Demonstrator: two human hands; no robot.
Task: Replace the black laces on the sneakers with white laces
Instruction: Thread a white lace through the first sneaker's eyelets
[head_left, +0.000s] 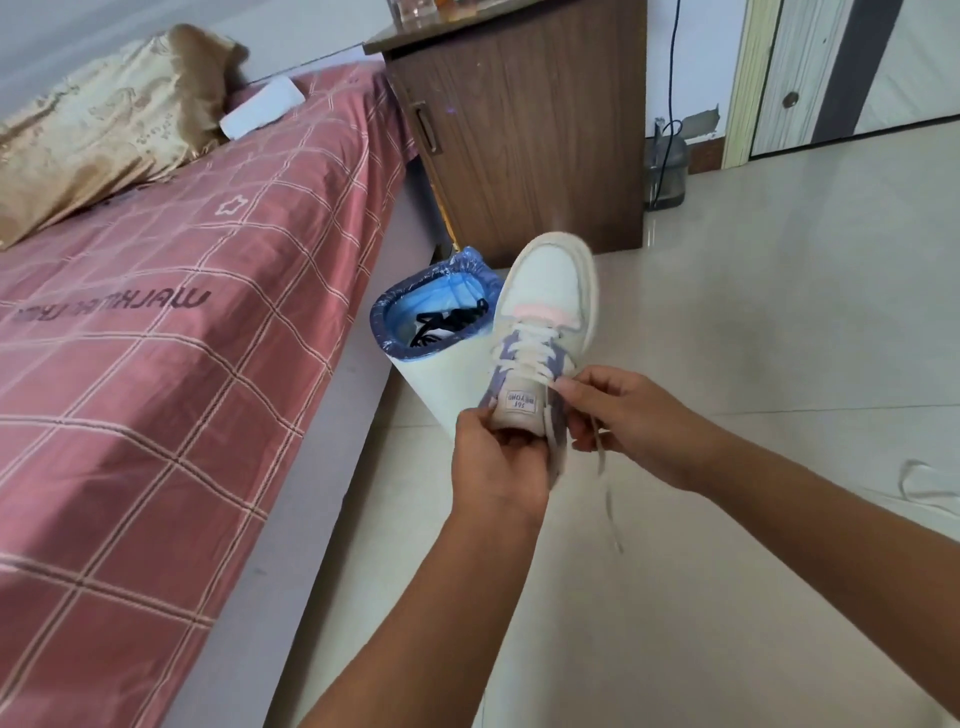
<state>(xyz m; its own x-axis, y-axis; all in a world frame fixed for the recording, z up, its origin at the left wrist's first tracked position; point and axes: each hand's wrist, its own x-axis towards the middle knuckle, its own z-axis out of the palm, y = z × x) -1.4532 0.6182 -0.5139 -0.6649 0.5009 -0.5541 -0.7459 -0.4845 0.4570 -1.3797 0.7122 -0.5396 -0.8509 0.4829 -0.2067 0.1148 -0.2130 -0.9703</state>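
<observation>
Both hands are holding the sneaker (540, 322) toe-away: left hand (493, 457) gripping the tongue, right fingers (571, 387) pinching the white lace (605, 467) just beside it

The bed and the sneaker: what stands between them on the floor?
In the head view, a white bin with a blue liner stands between the bed and the sneaker; black laces lie inside it.

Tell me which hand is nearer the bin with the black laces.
Left. The left hand grips the sneaker's tongue end just below-right of the bin; the right hand pinches the white lace across the sneaker, farther off.
</observation>
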